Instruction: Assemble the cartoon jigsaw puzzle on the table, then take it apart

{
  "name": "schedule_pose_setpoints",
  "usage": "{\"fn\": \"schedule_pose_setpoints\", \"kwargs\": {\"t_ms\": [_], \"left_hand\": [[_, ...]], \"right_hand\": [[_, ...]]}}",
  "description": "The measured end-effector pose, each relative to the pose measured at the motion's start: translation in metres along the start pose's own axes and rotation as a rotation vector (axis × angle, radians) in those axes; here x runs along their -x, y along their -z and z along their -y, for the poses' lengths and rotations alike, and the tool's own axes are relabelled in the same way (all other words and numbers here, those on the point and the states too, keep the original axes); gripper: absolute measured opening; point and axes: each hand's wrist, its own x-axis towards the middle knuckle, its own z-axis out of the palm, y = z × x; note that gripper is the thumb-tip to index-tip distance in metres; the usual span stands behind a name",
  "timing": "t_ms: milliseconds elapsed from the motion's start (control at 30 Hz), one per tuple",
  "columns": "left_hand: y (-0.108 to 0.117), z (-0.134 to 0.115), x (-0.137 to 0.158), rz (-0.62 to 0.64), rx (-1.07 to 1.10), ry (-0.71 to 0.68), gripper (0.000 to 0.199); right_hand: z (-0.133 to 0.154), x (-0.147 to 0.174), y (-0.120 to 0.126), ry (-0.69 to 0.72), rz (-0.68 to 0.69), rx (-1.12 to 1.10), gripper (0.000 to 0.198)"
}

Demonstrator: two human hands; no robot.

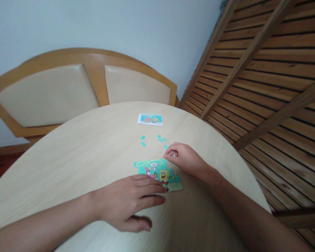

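Observation:
A partly assembled jigsaw puzzle (152, 164) with cartoon figures on a turquoise ground lies in front of me. My left hand (131, 196) rests over its lower left part, fingers stretched out and apart, hiding that corner. At the upper right edge of the puzzle is my right hand (182, 157), its thumb and fingertips pinched together. Whatever is between those fingertips, if anything, is too small to make out. One loose turquoise puzzle piece (165, 147) lies just beyond the right hand's fingers.
More loose pieces lie farther off, some at the left (143, 144) and some at the right (162, 139). Behind them is a printed reference picture (150, 119) on white paper. The round wooden table (68, 150) faces a padded bench back (99, 57); a slatted wooden panel (265, 70) stands at the right.

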Motion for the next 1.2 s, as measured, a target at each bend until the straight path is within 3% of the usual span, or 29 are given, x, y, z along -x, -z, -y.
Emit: {"fn": "schedule_pose_setpoints", "kwargs": {"t_ms": [167, 500, 800, 967, 1200], "left_hand": [[0.0, 0.0, 0.0, -0.001, -0.008, 0.0, 0.052], [-0.001, 0.0, 0.0, -0.007, -0.02, -0.004, 0.052], [0.0, 0.0, 0.0, -0.006, -0.007, -0.003, 0.052], [-0.001, 0.0, 0.0, -0.015, -0.018, -0.003, 0.051], [0.0, 0.0, 0.0, -0.013, -0.035, -0.003, 0.051]], "right_hand": [[-0.016, -0.003, -0.007, 0.07, -0.103, 0.088, 0.027], [-0.02, -0.003, 0.009, -0.025, -0.004, 0.243, 0.024], [-0.013, 0.005, 0.028, -0.158, 0.08, 0.038, 0.024], [-0.016, 0.005, 0.027, -0.148, 0.081, 0.029, 0.026], [-0.017, 0.006, 0.027, -0.188, 0.056, 0.036, 0.015]]}}
